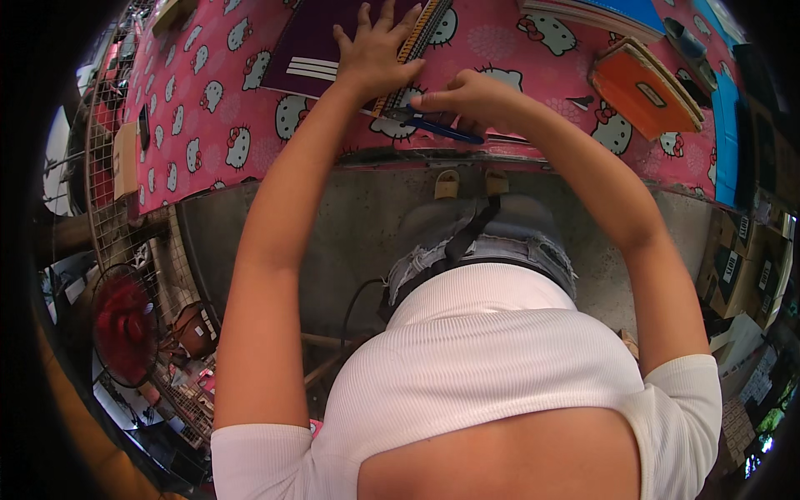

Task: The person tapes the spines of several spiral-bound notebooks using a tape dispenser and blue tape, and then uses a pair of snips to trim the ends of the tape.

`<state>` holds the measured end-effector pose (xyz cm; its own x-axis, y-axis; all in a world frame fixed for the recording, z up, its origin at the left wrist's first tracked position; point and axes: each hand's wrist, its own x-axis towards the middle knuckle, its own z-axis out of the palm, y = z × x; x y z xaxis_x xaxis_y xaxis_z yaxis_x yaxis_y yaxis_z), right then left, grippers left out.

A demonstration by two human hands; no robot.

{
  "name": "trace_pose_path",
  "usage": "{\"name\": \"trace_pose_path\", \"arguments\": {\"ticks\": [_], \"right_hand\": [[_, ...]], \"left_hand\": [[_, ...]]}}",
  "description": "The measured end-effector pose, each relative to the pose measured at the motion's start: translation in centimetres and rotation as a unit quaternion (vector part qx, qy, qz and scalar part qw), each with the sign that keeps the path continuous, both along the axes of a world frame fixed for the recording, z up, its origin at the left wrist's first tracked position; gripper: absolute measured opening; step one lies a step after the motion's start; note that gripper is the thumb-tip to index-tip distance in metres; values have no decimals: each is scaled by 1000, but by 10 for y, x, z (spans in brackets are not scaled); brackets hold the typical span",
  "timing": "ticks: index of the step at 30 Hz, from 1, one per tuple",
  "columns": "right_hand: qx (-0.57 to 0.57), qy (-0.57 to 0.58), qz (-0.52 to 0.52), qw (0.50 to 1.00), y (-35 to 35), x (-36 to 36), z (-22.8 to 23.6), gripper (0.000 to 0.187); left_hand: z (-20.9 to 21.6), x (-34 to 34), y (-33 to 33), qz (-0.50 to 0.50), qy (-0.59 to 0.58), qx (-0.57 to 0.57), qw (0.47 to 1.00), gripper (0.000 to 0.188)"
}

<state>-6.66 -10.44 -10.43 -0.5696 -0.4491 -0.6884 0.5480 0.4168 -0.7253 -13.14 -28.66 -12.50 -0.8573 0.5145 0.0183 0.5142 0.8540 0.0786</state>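
A dark purple spiral notebook (293,46) with white label lines lies at the far side of the table. My left hand (377,57) rests flat on it, fingers spread, with the thumb over the black coil binding (423,37). Close beside it, my right hand (477,98) is closed around blue-handled pliers (450,131). Their dark metal head is at the near end of the coil, by the notebook's lower corner. Whether the jaws grip the wire is too small to tell.
A pink cartoon-cat cloth (200,125) covers the table. On the right lie an orange block-like object (646,96), a small grey metal piece (581,102) and blue-edged notebooks (596,15). A cardboard piece (126,158) stands at the left edge; a red fan (125,325) is lower left.
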Motion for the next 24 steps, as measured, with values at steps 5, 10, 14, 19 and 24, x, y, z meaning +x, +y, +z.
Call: {"name": "trace_pose_path", "arguments": {"ticks": [5, 10, 14, 19, 24], "right_hand": [[133, 529, 82, 834, 4, 23, -36, 48], [168, 691, 59, 700, 4, 22, -54, 47], [125, 699, 59, 702, -2, 18, -52, 45], [107, 336, 104, 930, -5, -1, -15, 42], [83, 291, 86, 949, -6, 1, -4, 42]], "left_hand": [[-4, -1, -4, 2, 3, 64, 998, 84], [-2, -2, -5, -2, -7, 76, 997, 82], [-3, -3, -6, 1, -8, 86, 996, 81], [3, 0, 1, 9, -23, 29, 999, 92], [19, 0, 13, 44, -81, -63, 994, 104]]}}
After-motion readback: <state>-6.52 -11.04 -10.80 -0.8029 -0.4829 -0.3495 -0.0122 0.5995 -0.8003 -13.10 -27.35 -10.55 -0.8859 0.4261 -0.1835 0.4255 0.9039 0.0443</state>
